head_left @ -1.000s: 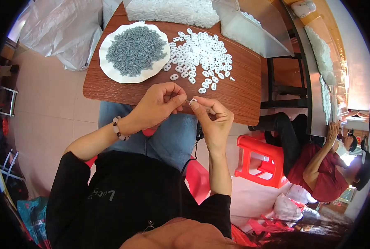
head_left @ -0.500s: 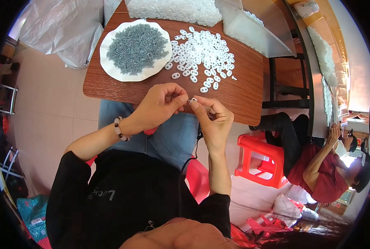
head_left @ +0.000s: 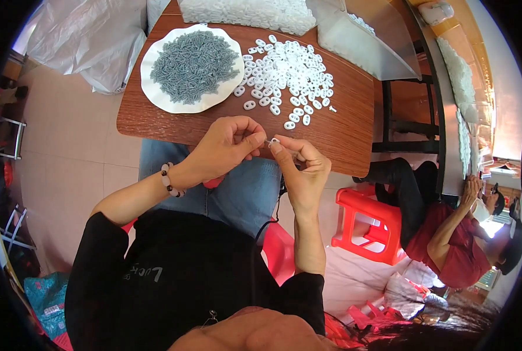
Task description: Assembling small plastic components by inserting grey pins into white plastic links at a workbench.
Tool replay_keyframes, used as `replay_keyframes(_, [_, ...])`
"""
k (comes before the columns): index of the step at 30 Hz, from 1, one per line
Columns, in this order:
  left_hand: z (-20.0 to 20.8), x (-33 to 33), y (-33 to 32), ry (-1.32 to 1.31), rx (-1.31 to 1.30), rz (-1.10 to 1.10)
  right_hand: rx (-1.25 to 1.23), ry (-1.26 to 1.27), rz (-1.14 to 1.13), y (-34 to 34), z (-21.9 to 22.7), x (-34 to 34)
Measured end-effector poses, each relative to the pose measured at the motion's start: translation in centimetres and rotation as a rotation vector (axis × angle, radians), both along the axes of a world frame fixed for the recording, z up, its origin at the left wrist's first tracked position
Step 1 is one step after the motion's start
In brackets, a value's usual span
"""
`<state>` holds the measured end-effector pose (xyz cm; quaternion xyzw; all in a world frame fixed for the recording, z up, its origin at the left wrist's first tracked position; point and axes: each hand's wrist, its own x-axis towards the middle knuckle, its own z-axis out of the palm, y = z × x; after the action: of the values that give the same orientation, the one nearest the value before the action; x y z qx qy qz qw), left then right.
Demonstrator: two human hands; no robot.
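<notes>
Just over the table's near edge, the fingertips of both hands almost meet. My right hand [head_left: 300, 169] pinches a small white oval plastic piece [head_left: 274, 141] between thumb and forefinger. Against its left side, my left hand [head_left: 228, 146] is closed in a pinch on a small grey screw-like piece, mostly covered by the fingers. Beyond the hands lies a loose pile of white oval pieces [head_left: 290, 73], each with two dark holes. Left of that pile, a white scallop-edged plate [head_left: 149, 96] bears a heap of small grey screw-like pieces [head_left: 193, 67].
The brown wooden table [head_left: 343, 134] has a clear bin of white pieces [head_left: 249, 13] at its far edge and a translucent tray [head_left: 360, 50] at far right. A red stool [head_left: 366, 225] stands right, beside a seated person in a red shirt [head_left: 448, 245]. Plastic bags [head_left: 91, 47] hang far left.
Both hands keep nearly the same pose, pinched together at the white oval piece. The view has shifted very slightly; the pile and plate look unchanged.
</notes>
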<state>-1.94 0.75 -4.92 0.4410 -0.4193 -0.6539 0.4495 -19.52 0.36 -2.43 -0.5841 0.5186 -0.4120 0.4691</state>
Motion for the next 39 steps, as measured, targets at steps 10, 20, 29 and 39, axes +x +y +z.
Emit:
replay_keyframes(10, [-0.1, -0.2, 0.2, -0.032, -0.045, 0.042, -0.002, -0.017, 0.007, 0.0, 0.0, 0.4])
replay_keyframes(20, [-0.2, -0.3, 0.0, -0.089, -0.059, 0.042, 0.011, -0.06, 0.016, -0.2, -0.8, 0.3])
replay_keyframes(29, [0.5, -0.6, 0.4, -0.03, 0.025, 0.062, -0.03, 0.008, 0.011, 0.1, -1.0, 0.4])
replay_keyframes(39, [0.4, -1.1, 0.5, -0.023, 0.033, 0.073, -0.012, 0.001, -0.004, 0.2, -1.2, 0.2])
